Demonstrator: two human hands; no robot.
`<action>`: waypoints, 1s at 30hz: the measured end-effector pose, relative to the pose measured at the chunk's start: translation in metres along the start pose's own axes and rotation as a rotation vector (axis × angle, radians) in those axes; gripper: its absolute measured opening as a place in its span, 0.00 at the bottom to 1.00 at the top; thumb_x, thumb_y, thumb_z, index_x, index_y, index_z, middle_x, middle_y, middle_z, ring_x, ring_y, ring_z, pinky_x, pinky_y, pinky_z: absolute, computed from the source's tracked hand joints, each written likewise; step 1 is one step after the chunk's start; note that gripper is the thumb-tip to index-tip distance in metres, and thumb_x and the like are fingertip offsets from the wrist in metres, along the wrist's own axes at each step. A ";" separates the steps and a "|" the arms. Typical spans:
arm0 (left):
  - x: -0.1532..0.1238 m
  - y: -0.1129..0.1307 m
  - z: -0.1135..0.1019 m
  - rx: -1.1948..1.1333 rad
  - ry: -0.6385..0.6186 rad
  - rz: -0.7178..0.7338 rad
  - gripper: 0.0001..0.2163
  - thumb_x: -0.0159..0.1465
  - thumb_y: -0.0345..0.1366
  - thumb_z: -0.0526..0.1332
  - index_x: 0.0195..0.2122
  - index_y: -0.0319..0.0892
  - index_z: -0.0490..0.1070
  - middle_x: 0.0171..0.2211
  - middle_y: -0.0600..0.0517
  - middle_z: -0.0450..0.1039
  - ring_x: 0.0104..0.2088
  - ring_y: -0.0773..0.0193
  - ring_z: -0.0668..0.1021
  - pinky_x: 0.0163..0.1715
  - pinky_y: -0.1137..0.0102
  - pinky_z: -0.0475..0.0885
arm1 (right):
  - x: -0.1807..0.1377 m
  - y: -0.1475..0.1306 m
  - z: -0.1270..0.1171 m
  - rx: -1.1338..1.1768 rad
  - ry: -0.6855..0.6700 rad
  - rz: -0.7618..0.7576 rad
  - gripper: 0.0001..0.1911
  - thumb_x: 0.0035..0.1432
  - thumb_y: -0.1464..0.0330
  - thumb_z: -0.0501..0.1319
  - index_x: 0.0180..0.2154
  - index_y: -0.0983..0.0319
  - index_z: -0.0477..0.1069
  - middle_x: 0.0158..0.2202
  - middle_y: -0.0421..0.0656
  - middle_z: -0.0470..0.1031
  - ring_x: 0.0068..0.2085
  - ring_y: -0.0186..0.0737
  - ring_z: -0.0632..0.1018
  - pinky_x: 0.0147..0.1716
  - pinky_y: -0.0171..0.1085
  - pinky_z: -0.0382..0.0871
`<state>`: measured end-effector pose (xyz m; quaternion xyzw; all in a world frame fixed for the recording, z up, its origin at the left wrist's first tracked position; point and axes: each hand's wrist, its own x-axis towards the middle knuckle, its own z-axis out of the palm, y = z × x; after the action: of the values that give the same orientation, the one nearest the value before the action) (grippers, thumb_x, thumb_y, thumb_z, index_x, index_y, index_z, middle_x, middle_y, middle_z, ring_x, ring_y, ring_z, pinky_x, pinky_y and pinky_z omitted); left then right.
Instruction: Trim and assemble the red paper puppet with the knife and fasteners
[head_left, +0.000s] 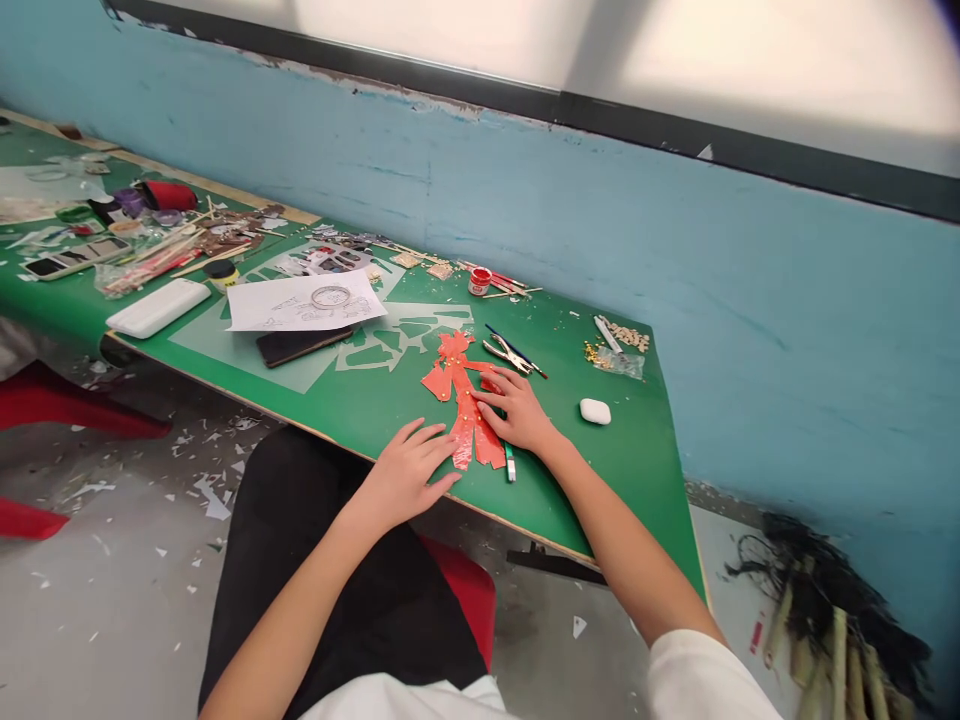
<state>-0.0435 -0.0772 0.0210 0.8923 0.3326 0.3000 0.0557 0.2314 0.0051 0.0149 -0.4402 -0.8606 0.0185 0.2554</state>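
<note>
A red cut-out figure (463,385) with small gold fasteners at its joints lies flat on the green table (360,405). My left hand (412,470) rests palm down at the table's front edge, fingers spread, its fingertips by the figure's lower left part. On the figure's right side lies my right hand (517,408), fingers stretched out and touching its arm and body. Partly beneath the right hand is a green-handled brush (511,466). Hole-punch pliers (508,352) and a dark thin brush (525,355) lie just behind.
An open red paint jar (480,281) stands near the wall. A white case (595,411) and a marker (607,334) with gold fasteners lie at right. Leftward are a phone (300,345), a drawing sheet (300,305), cut plastic (397,335) and a white power bank (159,307).
</note>
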 end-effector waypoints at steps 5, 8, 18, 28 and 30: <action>0.013 -0.006 0.006 -0.031 -0.033 0.030 0.16 0.72 0.44 0.65 0.56 0.42 0.74 0.55 0.46 0.81 0.62 0.52 0.79 0.67 0.52 0.69 | 0.000 -0.001 -0.001 -0.001 -0.003 -0.002 0.17 0.71 0.64 0.59 0.54 0.55 0.82 0.64 0.49 0.75 0.68 0.58 0.69 0.66 0.61 0.67; 0.013 -0.010 0.014 -0.042 -0.013 0.035 0.15 0.73 0.44 0.65 0.55 0.42 0.74 0.55 0.47 0.82 0.61 0.54 0.80 0.67 0.54 0.70 | 0.000 0.000 -0.001 0.000 -0.002 -0.004 0.17 0.71 0.64 0.58 0.54 0.56 0.82 0.64 0.49 0.75 0.68 0.58 0.69 0.66 0.60 0.67; 0.009 -0.010 0.015 -0.046 0.021 0.079 0.16 0.73 0.45 0.65 0.56 0.41 0.73 0.54 0.45 0.82 0.58 0.55 0.82 0.64 0.56 0.72 | -0.001 0.000 0.002 0.032 0.030 -0.002 0.16 0.71 0.64 0.59 0.52 0.56 0.83 0.63 0.49 0.76 0.67 0.58 0.70 0.65 0.61 0.69; 0.024 -0.004 0.002 0.016 -0.004 0.223 0.09 0.76 0.40 0.60 0.49 0.42 0.76 0.44 0.50 0.86 0.46 0.59 0.86 0.55 0.61 0.76 | 0.007 -0.005 -0.009 0.148 0.223 0.036 0.15 0.74 0.66 0.55 0.46 0.55 0.82 0.49 0.46 0.84 0.55 0.48 0.79 0.59 0.55 0.74; 0.028 -0.005 -0.001 0.020 -0.016 0.237 0.09 0.76 0.41 0.60 0.48 0.42 0.76 0.43 0.51 0.86 0.44 0.60 0.87 0.52 0.63 0.77 | 0.007 -0.005 -0.010 0.158 0.244 0.042 0.15 0.74 0.66 0.54 0.45 0.55 0.81 0.47 0.45 0.85 0.53 0.48 0.79 0.58 0.54 0.75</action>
<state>-0.0302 -0.0555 0.0339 0.9283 0.2272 0.2941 0.0138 0.2286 0.0054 0.0285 -0.4356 -0.8096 0.0381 0.3915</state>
